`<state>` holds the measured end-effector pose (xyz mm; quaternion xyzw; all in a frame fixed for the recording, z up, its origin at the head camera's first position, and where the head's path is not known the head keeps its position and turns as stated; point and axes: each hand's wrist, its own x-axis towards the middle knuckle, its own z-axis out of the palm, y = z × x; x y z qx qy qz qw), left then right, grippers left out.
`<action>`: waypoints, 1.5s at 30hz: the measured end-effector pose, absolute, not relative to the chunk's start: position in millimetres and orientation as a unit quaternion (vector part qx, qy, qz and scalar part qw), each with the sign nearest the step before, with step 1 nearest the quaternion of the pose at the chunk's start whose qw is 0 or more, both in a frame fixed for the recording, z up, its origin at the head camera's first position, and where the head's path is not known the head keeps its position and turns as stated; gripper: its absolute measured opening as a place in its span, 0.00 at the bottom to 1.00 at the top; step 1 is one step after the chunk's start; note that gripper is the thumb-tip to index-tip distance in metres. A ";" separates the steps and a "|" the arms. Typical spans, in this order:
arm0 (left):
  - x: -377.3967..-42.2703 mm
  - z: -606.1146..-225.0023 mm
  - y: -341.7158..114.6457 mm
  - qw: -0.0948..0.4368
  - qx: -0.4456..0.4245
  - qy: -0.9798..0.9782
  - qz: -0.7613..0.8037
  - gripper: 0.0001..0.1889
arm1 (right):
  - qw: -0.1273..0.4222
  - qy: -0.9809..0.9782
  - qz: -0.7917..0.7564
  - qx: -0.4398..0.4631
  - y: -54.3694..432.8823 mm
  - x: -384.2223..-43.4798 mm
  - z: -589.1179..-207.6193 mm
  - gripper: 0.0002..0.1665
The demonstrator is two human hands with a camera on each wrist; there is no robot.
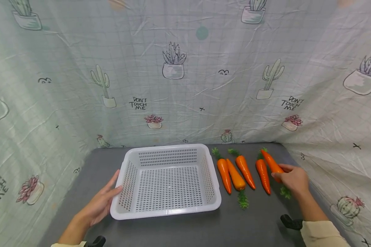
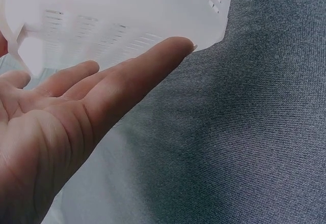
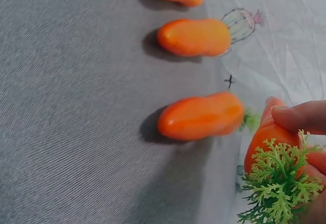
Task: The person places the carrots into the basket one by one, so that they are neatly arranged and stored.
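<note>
A white plastic basket with slotted walls stands on the grey table. At its left side is my left hand, thumb over the rim and fingers along the outer wall. The left wrist view shows these fingers fairly straight against the basket wall. To the right, my right hand pinches an orange carrot by its thick end, green leaves hanging below the hand. In the right wrist view the leaves partly cover the fingers. Just left of it lies another carrot.
Between the basket and that carrot lie an orange carrot, a yellower carrot with its leaves toward me, and a third carrot. A patterned cloth hangs behind the table and along both sides.
</note>
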<state>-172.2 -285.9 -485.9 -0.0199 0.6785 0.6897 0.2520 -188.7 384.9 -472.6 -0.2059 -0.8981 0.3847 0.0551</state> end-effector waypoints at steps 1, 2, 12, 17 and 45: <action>-172.7 -485.8 -285.3 0.251 -0.022 0.679 0.689 0.42 | 0.056 -0.897 0.387 -0.204 384.1 -189.4 -471.4 0.36; -173.2 -485.7 -284.8 0.250 -0.024 0.680 0.689 0.42 | 0.056 -0.897 0.389 -0.202 383.5 -190.0 -470.7 0.35; -175.3 -484.8 -282.0 0.247 -0.040 0.684 0.685 0.42 | 0.040 -0.889 0.420 -0.179 373.7 -197.2 -460.6 0.36; -173.7 -486.7 -281.0 0.247 -0.042 0.685 0.684 0.42 | 0.034 -0.885 0.434 -0.168 367.8 -199.4 -459.5 0.36; -169.5 -484.8 -284.4 0.251 -0.034 0.682 0.686 0.43 | -0.002 -0.889 0.445 -0.109 324.9 -219.3 -436.1 0.36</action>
